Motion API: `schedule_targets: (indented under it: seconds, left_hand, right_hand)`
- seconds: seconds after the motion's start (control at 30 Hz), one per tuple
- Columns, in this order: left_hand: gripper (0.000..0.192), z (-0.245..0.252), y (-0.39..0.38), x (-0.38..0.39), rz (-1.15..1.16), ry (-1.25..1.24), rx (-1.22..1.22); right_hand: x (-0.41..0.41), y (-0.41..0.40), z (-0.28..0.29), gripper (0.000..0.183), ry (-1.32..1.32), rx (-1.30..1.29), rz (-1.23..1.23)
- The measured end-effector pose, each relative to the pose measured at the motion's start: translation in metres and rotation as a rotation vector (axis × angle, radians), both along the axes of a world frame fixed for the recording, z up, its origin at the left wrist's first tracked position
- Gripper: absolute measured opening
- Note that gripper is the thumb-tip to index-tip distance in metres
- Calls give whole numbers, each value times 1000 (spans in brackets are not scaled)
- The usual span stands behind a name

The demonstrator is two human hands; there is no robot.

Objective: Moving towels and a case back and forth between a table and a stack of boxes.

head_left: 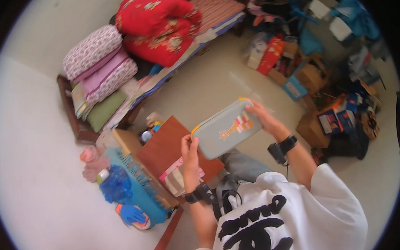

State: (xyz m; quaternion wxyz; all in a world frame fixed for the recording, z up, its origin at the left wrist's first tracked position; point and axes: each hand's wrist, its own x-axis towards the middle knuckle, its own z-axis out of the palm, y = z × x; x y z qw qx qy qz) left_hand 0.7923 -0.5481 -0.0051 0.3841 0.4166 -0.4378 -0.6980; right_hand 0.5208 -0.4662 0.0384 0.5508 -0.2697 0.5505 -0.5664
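Between my two hands is a grey zip case (225,130) with a giraffe picture on its face and orange tabs at two corners. My left hand (190,152) grips its lower left end, thumb on the face. At the upper right end, my right hand (262,116) holds the other side, fingers partly behind it. The case looks closed and is tilted in the air. Below my left hand, a folded pink-edged striped cloth (175,179) lies on a reddish-brown wooden surface (167,140).
A bed with a red floral quilt (167,28) and patterned bedding (98,55) stands ahead. Cardboard boxes (312,129) and bags crowd the floor at the right. At the left, a turquoise-covered stand (144,192) bears a blue glove (133,213) and blue plastic (115,183).
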Motion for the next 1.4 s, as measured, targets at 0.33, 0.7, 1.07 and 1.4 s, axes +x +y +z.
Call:
schedule_targets:
  seconds: [0.33,0.7,1.07,1.4]
  left_hand:
    - [33,-23,11,-43,-371,-178,66]
    - [48,-1,103,-137,-902,-392,2]
    - [61,-22,259,-245,-1430,-611,113]
    - [65,-31,357,-391,-1680,-638,-233]
  right_hand:
    - [43,118,-67,43,-202,240,-378]
    - [24,265,-42,57,145,106,-826]
    - [-23,458,-46,78,50,208,-816]
    - [-49,532,-111,54,-31,166,-1582]
